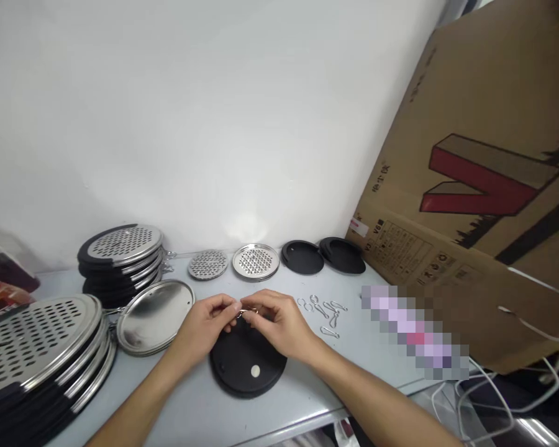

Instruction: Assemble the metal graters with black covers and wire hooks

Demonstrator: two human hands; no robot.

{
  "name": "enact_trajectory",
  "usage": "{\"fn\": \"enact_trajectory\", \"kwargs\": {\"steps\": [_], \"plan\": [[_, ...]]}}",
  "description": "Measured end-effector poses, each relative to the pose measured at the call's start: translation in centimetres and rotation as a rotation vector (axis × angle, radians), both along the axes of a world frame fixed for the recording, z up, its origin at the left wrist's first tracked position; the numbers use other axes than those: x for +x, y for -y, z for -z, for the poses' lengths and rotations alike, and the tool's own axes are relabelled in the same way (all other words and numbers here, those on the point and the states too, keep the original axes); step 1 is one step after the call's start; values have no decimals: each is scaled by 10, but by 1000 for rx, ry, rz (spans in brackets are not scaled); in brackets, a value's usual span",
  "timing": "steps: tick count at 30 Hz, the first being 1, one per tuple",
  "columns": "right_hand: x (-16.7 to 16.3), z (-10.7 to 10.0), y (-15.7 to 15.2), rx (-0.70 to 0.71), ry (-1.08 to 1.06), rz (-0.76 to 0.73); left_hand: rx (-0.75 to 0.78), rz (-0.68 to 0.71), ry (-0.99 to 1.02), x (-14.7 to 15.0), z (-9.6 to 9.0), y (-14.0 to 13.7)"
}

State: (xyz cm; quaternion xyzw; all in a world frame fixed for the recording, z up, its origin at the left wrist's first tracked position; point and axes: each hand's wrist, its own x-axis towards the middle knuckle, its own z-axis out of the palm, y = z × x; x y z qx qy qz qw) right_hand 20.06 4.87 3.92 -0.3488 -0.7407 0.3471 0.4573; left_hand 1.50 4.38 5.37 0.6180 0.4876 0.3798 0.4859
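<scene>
Nearest to us, at lower left: grater stack (32,347). Our left hand (214,315) and right hand (279,318): thumbs and fingers closely pinch small wire piece (248,311), over far part of black disc (242,366). Disc lies near front edge of table (340,366). Steel plates (156,316) sit close to left wrist; open room between right forearm and loose clips (331,316).

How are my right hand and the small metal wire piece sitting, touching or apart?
Touching. The head view shows your right hand at the metal wire piece, its thumb and fingertips gripping it.
</scene>
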Motion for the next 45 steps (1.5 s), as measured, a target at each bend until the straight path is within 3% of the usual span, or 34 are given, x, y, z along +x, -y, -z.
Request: {"fn": "enact_trajectory", "kwargs": {"steps": [5,11,16,25,31,35,40,45], "plan": [[6,3,1,202,191,6,27,-36,-10,3,8,-2],[9,10,1,232,290,-5,58,-58,-28,7,9,1],[18,7,-5,224,251,124,95,-122,72,3,6,1],[17,6,-5,119,291,94,-13,-112,180,5,8,2],[15,5,-3,88,310,60,59,-106,160,6,12,1],[16,-1,0,46,295,1,109,-195,133,7,14,3],[17,-6,0,-119,196,-123,144,-217,64,8,13,6],[17,-2,-2,-380,9,-218,148,-206,81,11,11,9]]}}
